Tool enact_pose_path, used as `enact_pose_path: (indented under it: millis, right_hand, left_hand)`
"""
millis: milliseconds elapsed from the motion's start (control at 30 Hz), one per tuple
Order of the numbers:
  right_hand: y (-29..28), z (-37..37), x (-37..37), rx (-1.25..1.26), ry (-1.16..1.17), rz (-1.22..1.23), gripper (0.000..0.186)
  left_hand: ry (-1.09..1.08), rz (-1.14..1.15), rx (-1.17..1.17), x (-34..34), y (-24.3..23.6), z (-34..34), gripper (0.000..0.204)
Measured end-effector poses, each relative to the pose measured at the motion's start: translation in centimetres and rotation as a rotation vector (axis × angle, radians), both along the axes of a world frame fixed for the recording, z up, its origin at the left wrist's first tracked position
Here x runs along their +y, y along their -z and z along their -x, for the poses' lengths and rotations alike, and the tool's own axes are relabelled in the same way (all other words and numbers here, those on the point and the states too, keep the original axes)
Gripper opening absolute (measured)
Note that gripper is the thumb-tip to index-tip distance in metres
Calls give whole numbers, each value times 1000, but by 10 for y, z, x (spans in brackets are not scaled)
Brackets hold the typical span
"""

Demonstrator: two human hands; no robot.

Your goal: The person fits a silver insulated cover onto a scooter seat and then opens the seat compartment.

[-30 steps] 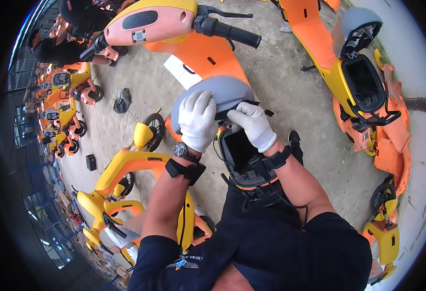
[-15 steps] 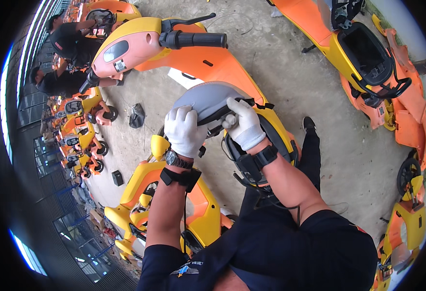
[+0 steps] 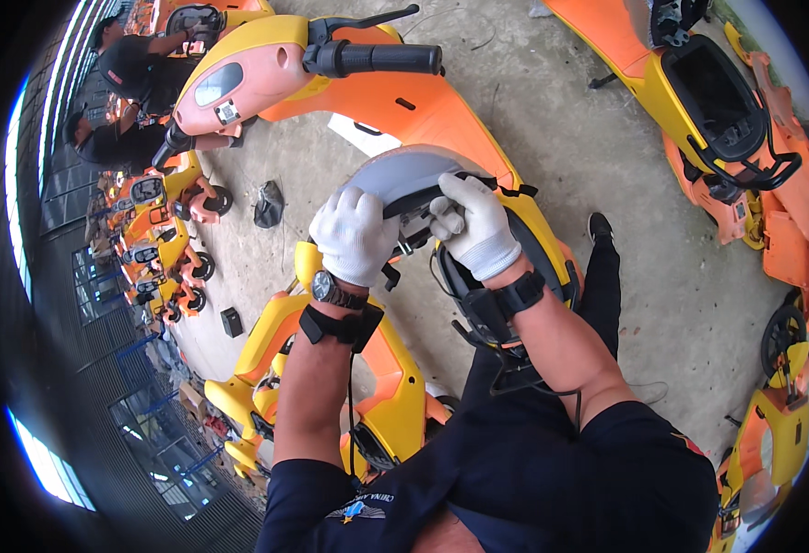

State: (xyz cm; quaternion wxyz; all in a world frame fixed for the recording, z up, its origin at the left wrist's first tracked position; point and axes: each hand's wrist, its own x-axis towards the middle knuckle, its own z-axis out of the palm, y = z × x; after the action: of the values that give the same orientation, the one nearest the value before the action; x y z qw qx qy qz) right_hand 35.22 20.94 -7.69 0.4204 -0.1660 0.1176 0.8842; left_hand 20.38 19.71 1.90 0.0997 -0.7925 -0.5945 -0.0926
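Observation:
A grey padded seat [image 3: 413,166] is tilted up on the orange and yellow scooter [image 3: 404,106], showing part of its black underside and some metal fittings. My left hand [image 3: 354,232], in a white glove, has curled fingers wrapped on the seat's left edge. My right hand [image 3: 473,228], also gloved, grips the black rim with bent fingers; what exactly its fingertips hold underneath is hidden. Below it is the scooter's black storage tub [image 3: 538,253], partly covered by my forearm. The handlebar [image 3: 372,60] with its pink front cover lies above the seat.
A second scooter with an open tub [image 3: 710,97] and loose orange panels [image 3: 790,258] line the right. Two co-workers [image 3: 128,69] in dark clothes work at upper left near rows of scooters. A yellow frame [image 3: 248,369], black bag [image 3: 268,205] and small box [image 3: 232,322] are on the left.
My left hand has slid from the seat's top toward its left edge. My right hand's fingers have shifted along the rim. The whole view has swung a little.

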Motion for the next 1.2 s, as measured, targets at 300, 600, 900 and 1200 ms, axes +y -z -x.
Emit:
enact_pose_path:
  millis: [300,600,900,1200]
  right_hand:
    - [2,15,1,-255,-83,-25,15]
    - [18,1,6,-606,-279,-336,26]
    - [46,-79,80,-832,-633,-760,25]
    - [165,-204,130,-1202,-625,-812,23]
  left_hand:
    - [85,155,174,21,-13,-2,34]
    - [126,422,452,20,-25,-13,47]
    - [78,660,114,37,-54,-22,60]
    - [-251,532,-171,42,-37,-2,70]
